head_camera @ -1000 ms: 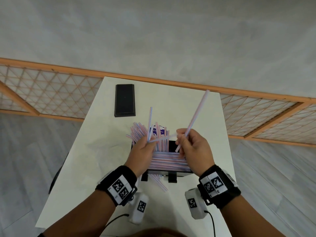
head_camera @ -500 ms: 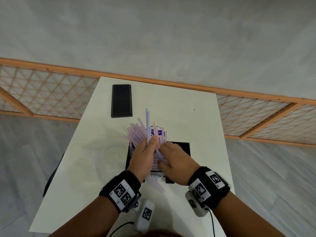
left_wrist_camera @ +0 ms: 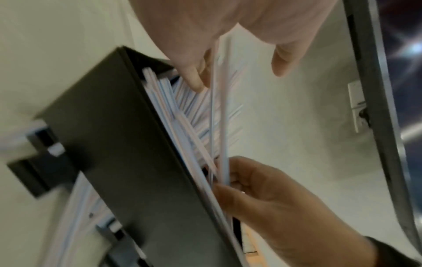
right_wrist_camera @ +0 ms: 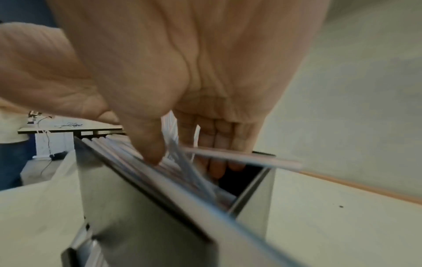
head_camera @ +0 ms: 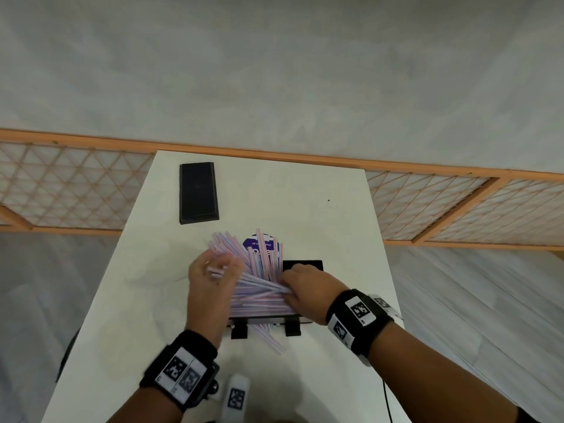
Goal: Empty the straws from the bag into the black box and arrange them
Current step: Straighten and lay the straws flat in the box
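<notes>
risk: honestly the big one is straws (head_camera: 259, 296) spilling over the rim. A few already poke out under the near wall of the black box (head_camera: 303, 265), lower middle of the head view, and the fan standing up at centre frame leans every which way. Sweep too hard and more will probably skid onto the white table (head_camera: 122, 300).

risk 2: the bag (head_camera: 262, 244) looks trapped under the upright fan, just its purple label showing above centre. Yank it and the loose ones likely go with it.

left hand: the left hand (head_camera: 210, 285), centre-left in the head view, has its fingers curled loosely around a small bunch of straws and holds them at a slant over the box's left end. It's blurred though, so I can't say how tight.

right hand: the right hand (head_camera: 305, 288), right of centre, has thumb and fingers pinched down on the straw ends at the box's right side; in the right wrist view the fingers (right_wrist_camera: 217, 144) reach into the box with one straw crossing in front.

straws: mostly in the box, lying lengthwise in a packed layer, the rest still sticking up.

other stuff: a flat black lid-like piece (head_camera: 198, 192) in the upper left of the table, well apart.
</notes>
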Motion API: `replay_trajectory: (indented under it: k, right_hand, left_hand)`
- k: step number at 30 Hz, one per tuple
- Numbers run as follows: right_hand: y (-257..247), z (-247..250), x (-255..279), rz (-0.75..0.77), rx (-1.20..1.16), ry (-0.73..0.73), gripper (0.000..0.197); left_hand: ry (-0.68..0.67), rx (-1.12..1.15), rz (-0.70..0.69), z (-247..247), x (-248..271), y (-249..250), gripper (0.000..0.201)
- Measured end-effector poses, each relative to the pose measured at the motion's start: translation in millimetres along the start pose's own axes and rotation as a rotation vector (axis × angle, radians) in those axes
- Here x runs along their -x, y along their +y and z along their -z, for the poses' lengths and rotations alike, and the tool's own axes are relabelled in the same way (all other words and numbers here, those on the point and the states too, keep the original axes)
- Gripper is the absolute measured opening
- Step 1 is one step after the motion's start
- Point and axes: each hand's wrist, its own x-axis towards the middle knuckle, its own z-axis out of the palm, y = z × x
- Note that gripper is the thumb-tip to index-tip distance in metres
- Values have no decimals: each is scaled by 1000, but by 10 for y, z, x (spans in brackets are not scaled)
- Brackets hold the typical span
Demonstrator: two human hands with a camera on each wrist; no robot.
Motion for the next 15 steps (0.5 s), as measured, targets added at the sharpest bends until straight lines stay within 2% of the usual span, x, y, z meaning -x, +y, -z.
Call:
replay_trajectory:
  k: [1,3,6,9,11,15]
  right_hand:
    - [26,-29,18,-3,-17,-2,29]
    - [32,-53,38,12,-97,17,40]
    - [-22,-60,17,25,-161,-21,49]
    - [-57,-76,-17,-36,-128,-121,62]
    - [-68,-85,-69,-62,-63,-187,64]
    - [-76,-129,-266,-122,33,-334,80]
  left_hand:
    - [34,-45,-29,37,-9,17,64]
    - [19,-162,-86,65,14,-6,61]
    - [-148,-331,-216,82,98,-117,57]
    - [-328,-768,-511,125,135,-228,64]
    - [-388,-1067,-703,155,117,-332,73]
    - [-436,-1304,-785,241,75,-458,85]
